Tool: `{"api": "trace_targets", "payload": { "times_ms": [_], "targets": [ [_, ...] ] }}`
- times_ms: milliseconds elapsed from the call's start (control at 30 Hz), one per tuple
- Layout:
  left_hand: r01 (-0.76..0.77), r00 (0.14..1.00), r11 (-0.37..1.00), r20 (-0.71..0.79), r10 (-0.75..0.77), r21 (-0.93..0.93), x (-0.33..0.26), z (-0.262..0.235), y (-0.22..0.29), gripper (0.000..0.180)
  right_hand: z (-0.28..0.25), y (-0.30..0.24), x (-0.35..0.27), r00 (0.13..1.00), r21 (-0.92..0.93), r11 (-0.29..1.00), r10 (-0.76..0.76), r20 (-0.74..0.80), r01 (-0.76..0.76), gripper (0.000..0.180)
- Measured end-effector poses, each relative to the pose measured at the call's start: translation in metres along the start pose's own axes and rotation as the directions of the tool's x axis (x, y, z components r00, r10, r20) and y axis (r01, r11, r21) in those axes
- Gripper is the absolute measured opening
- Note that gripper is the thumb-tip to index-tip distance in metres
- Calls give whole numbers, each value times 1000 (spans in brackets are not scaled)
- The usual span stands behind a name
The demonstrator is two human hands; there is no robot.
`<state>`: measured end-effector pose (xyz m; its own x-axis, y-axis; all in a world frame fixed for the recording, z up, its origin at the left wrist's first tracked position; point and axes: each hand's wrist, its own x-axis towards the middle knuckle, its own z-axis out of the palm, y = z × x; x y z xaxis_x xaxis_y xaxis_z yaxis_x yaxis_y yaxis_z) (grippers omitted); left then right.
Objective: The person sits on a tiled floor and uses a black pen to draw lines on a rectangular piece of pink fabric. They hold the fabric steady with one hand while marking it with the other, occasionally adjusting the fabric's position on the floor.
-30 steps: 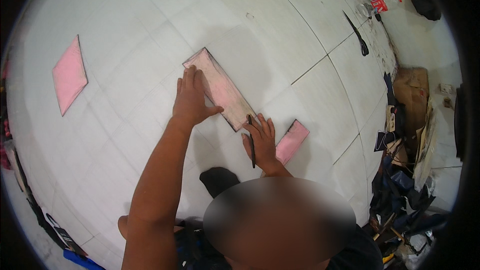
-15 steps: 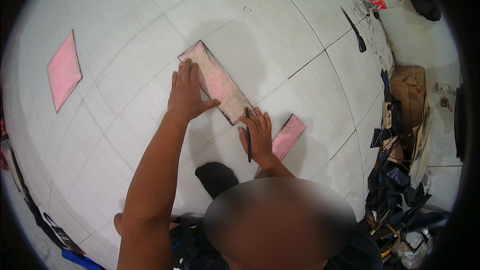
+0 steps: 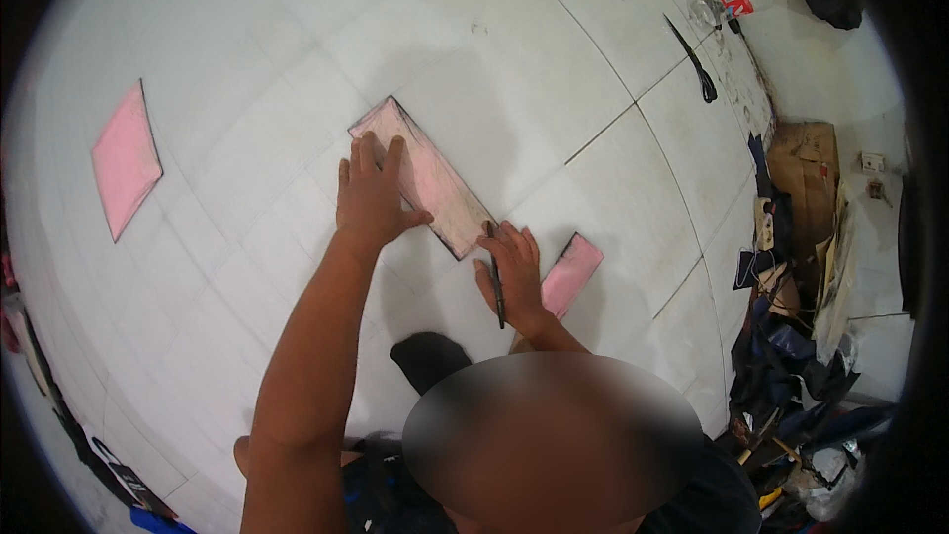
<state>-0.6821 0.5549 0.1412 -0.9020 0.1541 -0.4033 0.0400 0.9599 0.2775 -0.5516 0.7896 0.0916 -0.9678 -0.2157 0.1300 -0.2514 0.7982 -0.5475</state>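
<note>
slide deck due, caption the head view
Left hand rests on a long pink piece; right hand holds a dark pen-like tool near its edge.

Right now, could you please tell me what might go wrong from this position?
The left hand rests along one long side of the long pink piece, so pressure from the black pen at the near right corner might swivel it. The small pink piece lies right beside the right hand, partly hidden by it, so a sideways sweep could knock it askew.
</note>
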Motion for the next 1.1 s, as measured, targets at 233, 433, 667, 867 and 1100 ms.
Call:
{"api": "trace_targets", "payload": {
  "times_ms": [233, 433, 667, 867, 1100],
  "targets": [
    [42, 997, 995, 68, -47, 86, 9, -12, 13, 122, -13, 1, 128, 995, 226, 973, -14, -100, 36, 37],
    [68, 991, 996, 108, -74, 61, 13, -16, 19, 124, 27, -10, 221, 1000, 427, 904, 3, -28, 9, 27],
    [62, 992, 995, 102, -70, 80, 13, -16, 17, 125, 45, -9, 244, 998, 359, 932, -54, 15, 45, 25],
    [47, 995, 995, 87, -54, 82, 13, -14, 15, 128, 44, -11, 242, 997, 392, 919, -71, 42, 49, 26],
    [65, 983, 991, 162, -83, 116, 15, -19, 17, 127, 12, 6, 216, 911, 182, 919, -379, 162, 350, 16]
  ]
}}
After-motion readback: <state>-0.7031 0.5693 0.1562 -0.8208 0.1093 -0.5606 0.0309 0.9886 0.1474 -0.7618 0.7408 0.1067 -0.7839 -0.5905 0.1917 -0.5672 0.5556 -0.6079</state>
